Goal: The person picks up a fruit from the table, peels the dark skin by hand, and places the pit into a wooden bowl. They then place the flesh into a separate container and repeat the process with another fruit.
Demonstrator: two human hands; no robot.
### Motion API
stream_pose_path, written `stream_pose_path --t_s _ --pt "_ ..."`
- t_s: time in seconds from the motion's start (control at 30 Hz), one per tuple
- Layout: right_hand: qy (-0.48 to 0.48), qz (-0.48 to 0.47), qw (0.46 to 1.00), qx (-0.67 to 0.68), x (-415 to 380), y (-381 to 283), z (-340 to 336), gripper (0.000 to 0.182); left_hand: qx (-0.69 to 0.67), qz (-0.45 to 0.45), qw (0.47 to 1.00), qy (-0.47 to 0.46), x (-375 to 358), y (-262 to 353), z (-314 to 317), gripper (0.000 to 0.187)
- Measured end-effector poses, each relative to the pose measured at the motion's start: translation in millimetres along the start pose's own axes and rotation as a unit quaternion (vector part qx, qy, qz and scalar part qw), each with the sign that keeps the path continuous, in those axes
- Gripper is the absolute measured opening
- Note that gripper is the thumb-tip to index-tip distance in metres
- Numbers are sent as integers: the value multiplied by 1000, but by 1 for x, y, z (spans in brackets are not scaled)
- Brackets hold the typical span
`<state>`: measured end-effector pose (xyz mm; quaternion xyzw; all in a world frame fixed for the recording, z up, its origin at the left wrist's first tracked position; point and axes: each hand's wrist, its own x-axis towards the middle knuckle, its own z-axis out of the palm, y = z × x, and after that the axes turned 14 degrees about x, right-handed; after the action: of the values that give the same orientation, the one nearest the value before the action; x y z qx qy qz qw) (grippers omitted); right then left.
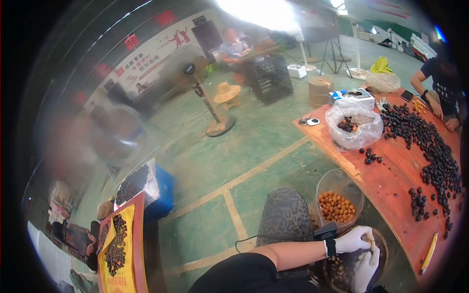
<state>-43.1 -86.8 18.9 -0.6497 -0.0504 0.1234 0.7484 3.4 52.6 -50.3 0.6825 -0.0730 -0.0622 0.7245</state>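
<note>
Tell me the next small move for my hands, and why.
I'd probably ease the left hand and right hand toward the middle of the round tub: their fingertips meet near its rim, and pale scraps lie inside.

Straw hat near pedestal fan.

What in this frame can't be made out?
All in the head view:
- Anything between the left hand and right hand: small, covered by gloved fingers.
- Part of the basin's contents: behind the hands.
- Right forearm: cut off by the bottom edge.
- Smaller wall lettering: too small, hazy.
- Far-left background: smeared by blur.
</note>
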Motion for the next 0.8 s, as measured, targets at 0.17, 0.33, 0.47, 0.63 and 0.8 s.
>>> stream_pose_path --t_s 0.17,0.33,0.47,0.63,0.8 --pt "-4 7 997 -73 0 1 2 26 27 -18 999 -11 1 -12 -8 16" --pt "2 -99 983 -153 2 18 -12 28 -19 -70 991 -108 -5 6 -10 12" --pt "66 -119 984 -116 34 74 -83 36 10 -29 992 -120 -5 7 -1 12" --pt "-25 -28 997 61 7 18 -20 42 -24 -55 997 -38 -2 8 -4 15" --pt "-140 -96 985 10 7 -2 -14 49 22 -18 1000 -3 -2 6 -4 24"
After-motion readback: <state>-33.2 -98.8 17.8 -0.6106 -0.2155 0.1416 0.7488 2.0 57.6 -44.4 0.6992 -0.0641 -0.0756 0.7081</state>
